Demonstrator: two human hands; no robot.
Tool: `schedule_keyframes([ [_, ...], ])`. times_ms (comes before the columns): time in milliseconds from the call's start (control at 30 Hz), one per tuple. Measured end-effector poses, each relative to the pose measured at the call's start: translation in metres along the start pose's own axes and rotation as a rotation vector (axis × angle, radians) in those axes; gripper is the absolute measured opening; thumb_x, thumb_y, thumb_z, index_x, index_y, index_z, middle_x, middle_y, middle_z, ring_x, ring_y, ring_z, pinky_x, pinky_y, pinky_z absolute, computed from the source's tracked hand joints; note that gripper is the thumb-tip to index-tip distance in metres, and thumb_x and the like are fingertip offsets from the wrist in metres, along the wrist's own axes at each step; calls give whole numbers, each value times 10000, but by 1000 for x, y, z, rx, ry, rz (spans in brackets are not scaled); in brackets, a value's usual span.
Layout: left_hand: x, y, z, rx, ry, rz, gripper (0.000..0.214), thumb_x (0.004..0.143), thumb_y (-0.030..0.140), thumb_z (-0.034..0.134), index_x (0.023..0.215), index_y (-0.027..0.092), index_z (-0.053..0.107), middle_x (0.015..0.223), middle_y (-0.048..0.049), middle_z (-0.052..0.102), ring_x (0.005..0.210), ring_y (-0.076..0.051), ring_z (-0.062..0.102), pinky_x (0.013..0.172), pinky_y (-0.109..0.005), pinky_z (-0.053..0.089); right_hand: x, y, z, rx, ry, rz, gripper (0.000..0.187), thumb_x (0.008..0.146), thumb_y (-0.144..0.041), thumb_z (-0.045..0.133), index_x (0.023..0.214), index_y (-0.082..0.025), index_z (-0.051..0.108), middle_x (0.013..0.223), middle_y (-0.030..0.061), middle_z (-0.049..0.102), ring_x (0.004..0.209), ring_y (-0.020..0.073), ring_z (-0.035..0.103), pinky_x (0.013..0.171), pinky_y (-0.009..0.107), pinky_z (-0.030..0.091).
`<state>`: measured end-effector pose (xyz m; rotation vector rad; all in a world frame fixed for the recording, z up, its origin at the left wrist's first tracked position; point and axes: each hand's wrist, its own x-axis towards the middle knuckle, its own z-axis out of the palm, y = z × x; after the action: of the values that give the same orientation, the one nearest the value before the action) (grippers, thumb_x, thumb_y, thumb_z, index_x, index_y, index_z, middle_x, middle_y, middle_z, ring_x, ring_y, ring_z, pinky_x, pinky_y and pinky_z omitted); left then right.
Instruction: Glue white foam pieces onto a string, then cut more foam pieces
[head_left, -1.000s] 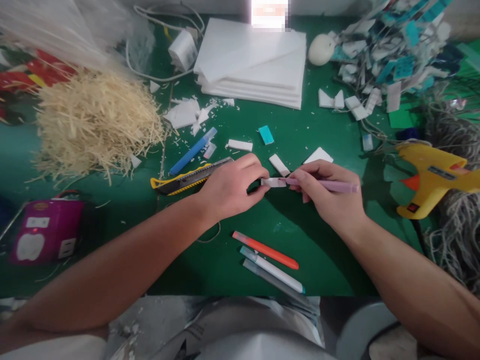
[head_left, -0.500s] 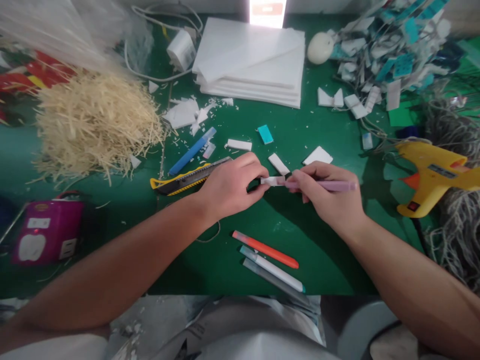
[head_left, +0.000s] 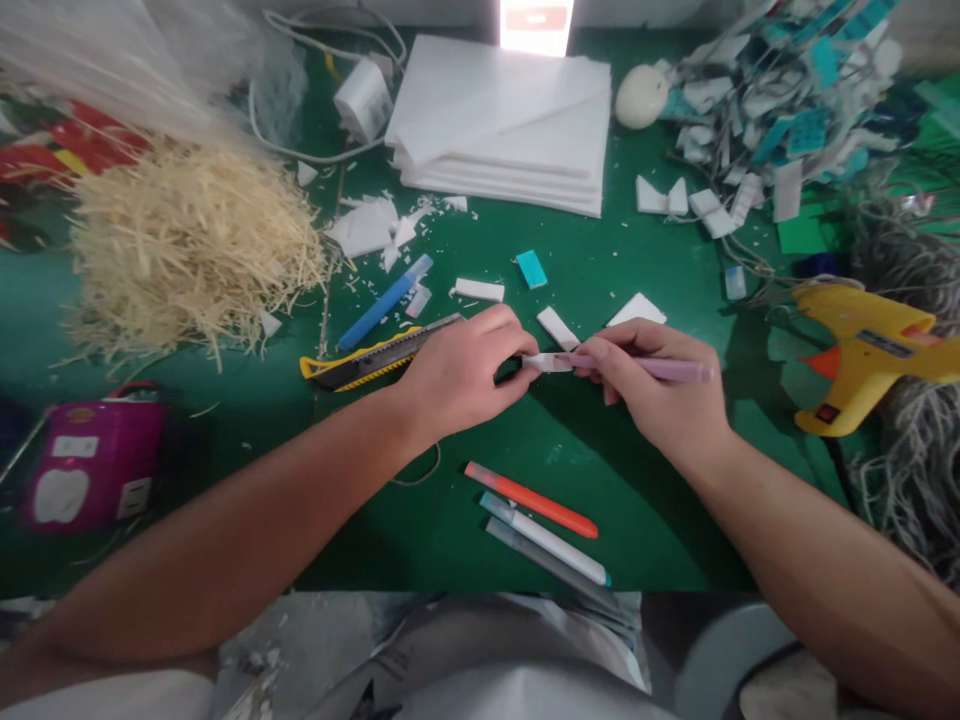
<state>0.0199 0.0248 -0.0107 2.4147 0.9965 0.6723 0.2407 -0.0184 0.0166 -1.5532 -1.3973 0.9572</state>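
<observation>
My left hand [head_left: 476,362] pinches the left end of a small white foam piece [head_left: 546,363] between thumb and fingers. A pinkish-purple marker [head_left: 671,370] is gripped in my right hand [head_left: 652,390], its tip against the right end of the foam piece, where a faint pink patch shows. Beside my left hand lies a yellow and black utility knife [head_left: 367,358], partly covered by that hand. White foam strips [head_left: 556,328] [head_left: 480,290] and a turquoise piece [head_left: 531,269] rest just beyond my hands. Nearer to me are an orange marker [head_left: 532,498], a white one [head_left: 555,540] and a grey one [head_left: 551,565].
A blue marker [head_left: 384,303] lies by foam scraps [head_left: 366,228]. White foam sheets [head_left: 502,125] are stacked at the back. Straw-like shreds [head_left: 195,245] and a magenta box [head_left: 96,465] stand left. On the right are a yellow glue gun [head_left: 862,340] and heaped pieces [head_left: 780,110].
The marker's tip has shifted slightly left over the foam piece, with my right hand moving a little. My left hand keeps its place.
</observation>
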Motion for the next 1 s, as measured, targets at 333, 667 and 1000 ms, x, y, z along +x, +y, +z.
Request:
schedule_keyframes([
  [333,1,0,0,5,-2,-4,100,979,250,644,952,186,716,828,10,607,617,-98,498,644,-229,464,-1,-2,1,-23,-11,37,131,830,-320,768,730,-234,771,635,-3,744,450,100,528,431,241,422],
  [667,0,0,0,-1,-11,-18,92,975,251,648,959,187,712,851,5,625,612,-97,501,637,-238,459,0,-4,0,-29,-41,39,149,821,-316,765,695,-235,768,609,-6,735,443,97,530,429,235,415],
  [1000,1,0,1,2,2,6,119,983,256,639,976,182,732,885,-3,663,608,-95,500,620,-235,431,1,-7,0,-1,-49,20,167,833,-266,738,670,-240,764,607,-10,731,441,89,509,426,236,394],
])
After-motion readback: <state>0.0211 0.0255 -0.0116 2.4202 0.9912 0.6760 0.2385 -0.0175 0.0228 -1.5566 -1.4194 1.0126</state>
